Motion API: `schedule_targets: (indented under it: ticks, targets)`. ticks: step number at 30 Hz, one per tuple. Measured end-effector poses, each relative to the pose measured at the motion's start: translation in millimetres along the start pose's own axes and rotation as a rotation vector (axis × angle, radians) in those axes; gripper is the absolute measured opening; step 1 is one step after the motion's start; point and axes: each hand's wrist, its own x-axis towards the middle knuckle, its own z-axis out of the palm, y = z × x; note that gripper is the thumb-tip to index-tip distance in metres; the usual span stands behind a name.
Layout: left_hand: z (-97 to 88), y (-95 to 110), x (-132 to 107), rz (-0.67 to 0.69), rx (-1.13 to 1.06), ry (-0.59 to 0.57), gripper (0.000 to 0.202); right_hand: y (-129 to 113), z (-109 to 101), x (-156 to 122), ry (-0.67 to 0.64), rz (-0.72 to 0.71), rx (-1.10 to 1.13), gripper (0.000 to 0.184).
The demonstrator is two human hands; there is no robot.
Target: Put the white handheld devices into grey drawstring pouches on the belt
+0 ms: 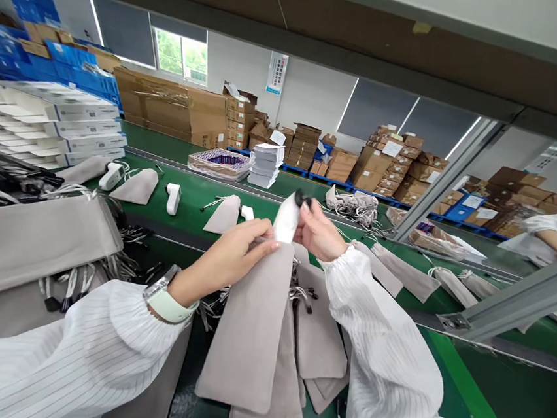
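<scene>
My left hand (227, 256) pinches the top edge of a long grey cloth pouch (250, 324) that hangs down in front of me. My right hand (319, 231) grips a small white device with a black end (288, 218) that sticks out of the pouch's mouth. More grey pouches (318, 334) lie stacked under the held one. Both sleeves are white with thin stripes, and a pale green watch sits on my left wrist.
A green conveyor belt (191, 194) carries white devices (174, 197) and grey pouches (139, 186). White boxes (60, 122) are stacked at left, a large pile of grey pouches (24, 237) below them. A slanted metal frame (510, 310) crosses right. Another person's sleeve (552, 235) shows far right.
</scene>
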Motion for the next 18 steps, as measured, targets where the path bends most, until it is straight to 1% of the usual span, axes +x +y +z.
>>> schedule_targets:
  ticks: [2, 3, 4, 6, 9, 12, 14, 16, 17, 18]
  targets:
    - [0.6, 0, 0, 0.026, 0.024, 0.123, 0.018, 5, 5, -2, -0.099, 0.1, -0.127, 0.036]
    - [0.4, 0, 1, 0.035, 0.035, 0.163, 0.016, 7, 8, -3, -0.145, 0.117, -0.191, 0.04]
    - [-0.2, -1, 1, 0.04, 0.042, 0.191, 0.016, 8, 12, -4, -0.173, 0.107, -0.245, 0.042]
    - [-2.7, -1, 0, 0.036, 0.044, 0.227, 0.016, 10, 17, -6, -0.171, 0.053, -0.323, 0.045]
    - [-7.2, -1, 0, 0.015, 0.052, 0.241, 0.018, 10, 23, -9, -0.13, 0.036, -0.363, 0.05]
    - [-7.7, -2, 0, 0.013, 0.056, 0.242, 0.018, 12, 32, -12, -0.115, 0.084, -0.291, 0.054]
    - [-5.3, -3, 0, 0.008, 0.046, 0.25, 0.017, 17, 41, -16, -0.123, 0.112, -0.261, 0.057]
    - [-3.4, -4, 2, -0.012, 0.044, 0.24, 0.019, 23, 48, -18, -0.143, 0.119, -0.297, 0.059]
    - [-3.6, -4, 2, -0.024, 0.054, 0.234, 0.02, 25, 48, -18, -0.173, 0.111, -0.307, 0.058]
    - [-4.8, -4, 2, -0.035, 0.073, 0.231, 0.021, 26, 45, -18, -0.174, 0.075, -0.312, 0.056]
